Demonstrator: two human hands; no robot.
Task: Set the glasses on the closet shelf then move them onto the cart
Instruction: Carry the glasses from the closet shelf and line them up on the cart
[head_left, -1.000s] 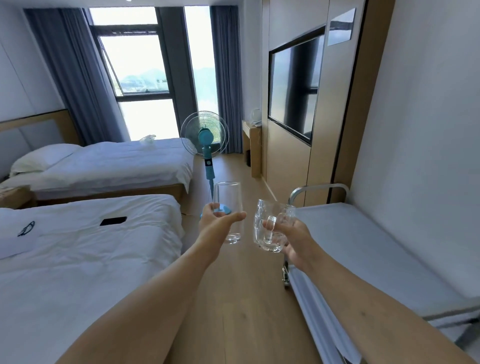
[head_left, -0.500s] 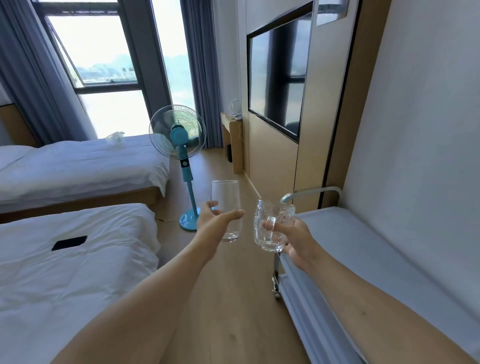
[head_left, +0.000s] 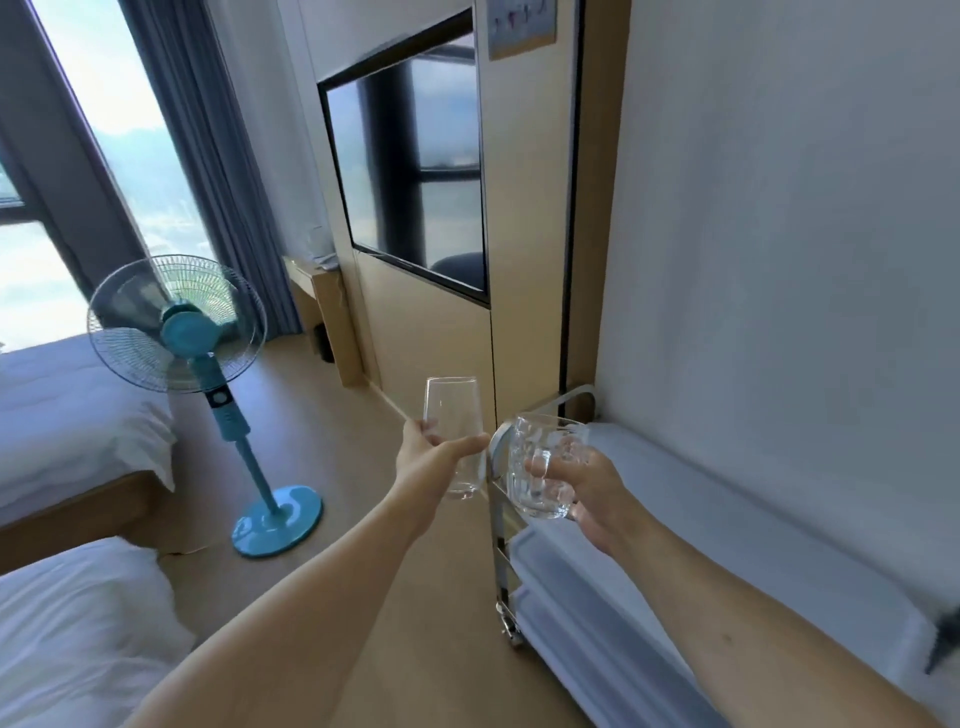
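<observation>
My left hand (head_left: 434, 460) grips a tall clear tumbler (head_left: 453, 415), held upright in the air over the wooden floor. My right hand (head_left: 587, 491) holds a clear glass mug (head_left: 540, 467) with a handle, fingers curled round it, just above the near end of the cart. The grey cart (head_left: 727, 525) with a chrome handle bar (head_left: 571, 397) stands along the right wall, its top shelf bare. No closet shelf shows in this view.
A blue standing fan (head_left: 182, 332) stands on the floor to the left. Two white beds (head_left: 78, 623) fill the left side. A wall-mounted TV (head_left: 410, 171) and wooden panelling (head_left: 530, 260) lie ahead, with a small desk (head_left: 322, 306) by the curtains.
The view has swung to the right and moved forward toward the cart and the panelled wall. Both hands still hold their glasses out in front.
</observation>
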